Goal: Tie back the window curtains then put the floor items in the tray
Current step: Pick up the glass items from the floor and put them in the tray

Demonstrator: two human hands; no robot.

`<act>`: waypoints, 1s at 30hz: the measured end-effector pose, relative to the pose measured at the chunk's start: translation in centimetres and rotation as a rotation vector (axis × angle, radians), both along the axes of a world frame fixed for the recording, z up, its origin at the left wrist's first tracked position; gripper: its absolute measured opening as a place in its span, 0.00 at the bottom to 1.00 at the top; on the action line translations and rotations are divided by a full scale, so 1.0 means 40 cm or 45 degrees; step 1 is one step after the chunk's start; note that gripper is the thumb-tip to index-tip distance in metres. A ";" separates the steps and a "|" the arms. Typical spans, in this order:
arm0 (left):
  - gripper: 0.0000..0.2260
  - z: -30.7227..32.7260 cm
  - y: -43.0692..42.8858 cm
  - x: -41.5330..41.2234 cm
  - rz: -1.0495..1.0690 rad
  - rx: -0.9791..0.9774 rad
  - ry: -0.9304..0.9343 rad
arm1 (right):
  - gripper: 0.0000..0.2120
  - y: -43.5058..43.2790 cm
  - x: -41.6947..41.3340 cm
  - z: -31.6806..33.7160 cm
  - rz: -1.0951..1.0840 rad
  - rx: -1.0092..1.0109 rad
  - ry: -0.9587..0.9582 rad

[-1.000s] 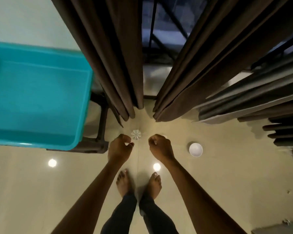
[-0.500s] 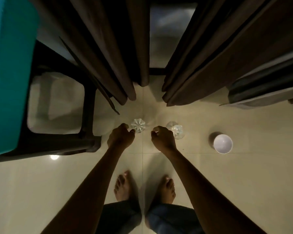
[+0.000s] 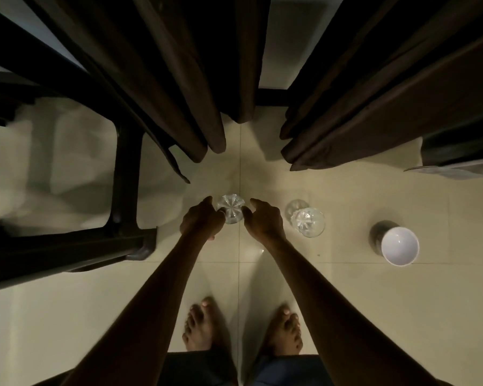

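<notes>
Glass: clear, star-cut base, upright on floor below curtains (long axis vertical, mouth up). Left hand and right hand curl at its sides; whether they grip it, cannot tell.

Head cam, straight down onto floor

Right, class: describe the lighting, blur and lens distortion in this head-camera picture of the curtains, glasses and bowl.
Head view: dim light leaves the dark brown curtains nearly black; the dark stool frame at left is blurred; wide-angle distortion fans the curtains outward; the round white bowl casts a shadow up-left; the clear cut-glass tumbler beside it glints.
</notes>
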State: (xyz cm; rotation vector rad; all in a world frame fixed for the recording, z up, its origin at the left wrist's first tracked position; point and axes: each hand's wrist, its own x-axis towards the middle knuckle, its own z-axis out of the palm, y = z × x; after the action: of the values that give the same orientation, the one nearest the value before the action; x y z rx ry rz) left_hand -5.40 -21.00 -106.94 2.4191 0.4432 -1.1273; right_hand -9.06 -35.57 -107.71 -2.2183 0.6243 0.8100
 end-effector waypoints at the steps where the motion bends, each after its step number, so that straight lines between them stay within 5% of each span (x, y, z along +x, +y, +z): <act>1: 0.23 -0.009 -0.003 0.002 -0.002 -0.005 -0.008 | 0.23 0.004 0.003 -0.008 0.006 0.022 -0.008; 8: 0.12 -0.034 -0.024 -0.009 -0.079 0.120 -0.139 | 0.16 0.028 0.020 -0.023 -0.074 0.033 -0.094; 15: 0.17 0.088 -0.027 -0.063 0.083 -0.071 -0.322 | 0.18 0.019 -0.032 0.091 -0.171 0.049 -0.134; 22: 0.20 0.360 -0.024 -0.113 -0.062 -0.172 -0.296 | 0.16 -0.021 -0.111 0.377 0.020 0.003 -0.384; 30: 0.18 0.846 -0.037 -0.151 0.005 -0.247 -0.463 | 0.17 -0.018 -0.141 0.841 0.018 -0.069 -0.448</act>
State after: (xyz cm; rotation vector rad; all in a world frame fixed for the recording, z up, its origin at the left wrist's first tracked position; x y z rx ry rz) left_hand -11.44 -22.48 -73.12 2.3770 0.2096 -0.6701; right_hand -14.69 -36.31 -74.07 -2.3405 0.4627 0.3960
